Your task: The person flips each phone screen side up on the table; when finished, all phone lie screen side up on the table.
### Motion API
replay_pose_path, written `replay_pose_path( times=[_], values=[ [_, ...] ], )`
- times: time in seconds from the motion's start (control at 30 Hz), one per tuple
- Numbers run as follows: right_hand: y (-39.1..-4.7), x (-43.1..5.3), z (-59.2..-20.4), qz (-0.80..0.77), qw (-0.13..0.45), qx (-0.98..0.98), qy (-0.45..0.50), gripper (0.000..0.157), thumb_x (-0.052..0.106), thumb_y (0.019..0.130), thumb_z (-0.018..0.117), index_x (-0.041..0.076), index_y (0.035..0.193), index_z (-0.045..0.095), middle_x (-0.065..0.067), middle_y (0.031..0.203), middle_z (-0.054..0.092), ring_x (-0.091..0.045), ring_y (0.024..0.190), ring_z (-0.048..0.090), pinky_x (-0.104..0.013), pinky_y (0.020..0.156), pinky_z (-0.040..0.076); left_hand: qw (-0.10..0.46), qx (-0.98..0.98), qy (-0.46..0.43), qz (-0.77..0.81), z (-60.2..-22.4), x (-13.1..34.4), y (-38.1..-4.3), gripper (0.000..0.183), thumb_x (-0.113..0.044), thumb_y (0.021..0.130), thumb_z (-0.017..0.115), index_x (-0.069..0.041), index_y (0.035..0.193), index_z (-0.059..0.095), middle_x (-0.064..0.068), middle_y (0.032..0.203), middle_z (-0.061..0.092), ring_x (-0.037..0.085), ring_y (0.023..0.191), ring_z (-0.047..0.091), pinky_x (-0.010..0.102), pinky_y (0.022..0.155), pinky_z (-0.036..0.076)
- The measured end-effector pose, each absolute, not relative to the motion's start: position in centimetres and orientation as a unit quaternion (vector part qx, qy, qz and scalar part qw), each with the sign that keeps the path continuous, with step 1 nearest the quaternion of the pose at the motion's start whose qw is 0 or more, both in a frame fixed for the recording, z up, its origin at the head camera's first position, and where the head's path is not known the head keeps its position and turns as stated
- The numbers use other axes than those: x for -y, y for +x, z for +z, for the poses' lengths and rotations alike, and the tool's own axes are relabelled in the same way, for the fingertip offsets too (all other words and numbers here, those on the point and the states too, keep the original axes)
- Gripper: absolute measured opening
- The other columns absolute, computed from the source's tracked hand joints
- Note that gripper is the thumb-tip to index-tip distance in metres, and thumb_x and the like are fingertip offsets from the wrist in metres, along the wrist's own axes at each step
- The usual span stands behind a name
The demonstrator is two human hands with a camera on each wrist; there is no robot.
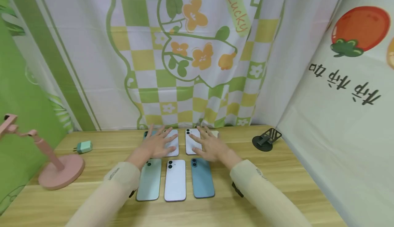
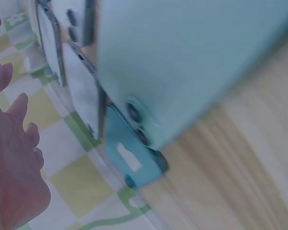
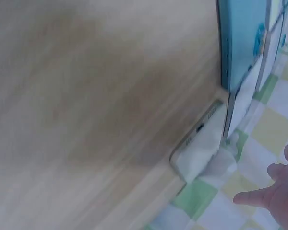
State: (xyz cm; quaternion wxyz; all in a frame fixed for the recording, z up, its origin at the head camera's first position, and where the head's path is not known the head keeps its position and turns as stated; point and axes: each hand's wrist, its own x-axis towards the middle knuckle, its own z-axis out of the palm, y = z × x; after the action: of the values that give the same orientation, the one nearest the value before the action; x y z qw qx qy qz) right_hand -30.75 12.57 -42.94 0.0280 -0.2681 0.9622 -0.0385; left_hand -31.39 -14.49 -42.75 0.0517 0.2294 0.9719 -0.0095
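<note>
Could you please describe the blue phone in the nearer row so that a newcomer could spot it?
On the wooden table, phones lie in two rows before the patterned curtain. At the right end of the nearer row lies the blue phone, its cameras at the far left corner. Its colour sets it apart from its row mates, a white phone and a pale green phone.

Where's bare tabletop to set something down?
Left: between the mint plug and back-row blue phone. Right: between the cream phone and black stand. Crowded: the middle, two phone rows, left hand and right hand over the back one.
</note>
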Motion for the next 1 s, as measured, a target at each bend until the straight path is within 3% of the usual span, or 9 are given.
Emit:
replay_pose_path(
  times=[0.2,0.57,0.63,0.8,0.87,1.0],
  values=[
    [-31.5,-14.6,-42.0,-0.039,0.026,-0.968,-0.247,0.064,0.059,0.108,0.037,0.035,0.166,0.023,-0.008,0.178,0.008,-0.043,0.163,0.012,-0.082,0.116,0.029,0.050,-0.968,0.244,-0.011,-41.9,11.9,-32.9,0.068,-0.067,0.106,0.028,-0.033,0.164,0.029,0.005,0.176,0.019,0.038,0.165,0.007,0.071,0.129,-0.007],
    [-32.4,-18.7,-43.7,-0.071,0.069,-0.976,-0.193,0.062,0.054,0.109,0.039,0.031,0.166,0.025,-0.009,0.178,0.007,-0.045,0.162,0.016,-0.081,0.117,0.027,0.102,-0.956,0.273,-0.007,-41.9,4.6,-35.8,0.067,-0.061,0.107,0.037,-0.032,0.166,0.025,0.004,0.177,0.016,0.032,0.166,0.006,0.062,0.134,0.001],
    [-32.5,-19.4,-44.0,-0.079,0.087,-0.975,-0.188,0.064,0.053,0.109,0.041,0.029,0.166,0.026,-0.012,0.177,0.011,-0.046,0.161,0.019,-0.077,0.120,0.028,0.107,-0.954,0.281,0.009,-43.0,3.5,-36.6,0.072,-0.067,0.104,0.037,-0.033,0.166,0.022,0.002,0.177,0.014,0.031,0.166,0.004,0.061,0.134,-0.001],
    [-32.3,-20.7,-44.7,-0.098,0.125,-0.967,-0.198,0.072,0.058,0.105,0.046,0.025,0.166,0.025,-0.015,0.175,0.018,-0.043,0.160,0.024,-0.065,0.126,0.029,0.132,-0.954,0.268,0.016,-43.7,1.6,-36.9,0.087,-0.070,0.101,0.042,-0.021,0.168,0.015,0.003,0.178,0.011,0.025,0.167,0.003,0.057,0.135,-0.001],
    [-32.3,-21.1,-45.2,-0.093,0.127,-0.966,-0.205,0.077,0.061,0.103,0.050,0.025,0.166,0.025,-0.014,0.175,0.020,-0.040,0.160,0.027,-0.061,0.127,0.032,0.144,-0.956,0.257,0.012,-43.4,0.8,-36.6,0.092,-0.066,0.101,0.049,-0.012,0.167,0.017,0.006,0.177,0.014,0.024,0.167,0.007,0.054,0.136,0.003],
    [-32.1,-21.6,-45.9,-0.079,0.119,-0.966,-0.217,0.081,0.060,0.099,0.058,0.024,0.165,0.030,-0.011,0.174,0.025,-0.035,0.159,0.032,-0.056,0.126,0.036,0.149,-0.952,0.266,0.035,-45.0,-0.3,-37.7,0.104,-0.069,0.092,0.063,-0.006,0.165,0.024,0.011,0.175,0.022,0.028,0.165,0.016,0.057,0.135,0.011]
  ],
)
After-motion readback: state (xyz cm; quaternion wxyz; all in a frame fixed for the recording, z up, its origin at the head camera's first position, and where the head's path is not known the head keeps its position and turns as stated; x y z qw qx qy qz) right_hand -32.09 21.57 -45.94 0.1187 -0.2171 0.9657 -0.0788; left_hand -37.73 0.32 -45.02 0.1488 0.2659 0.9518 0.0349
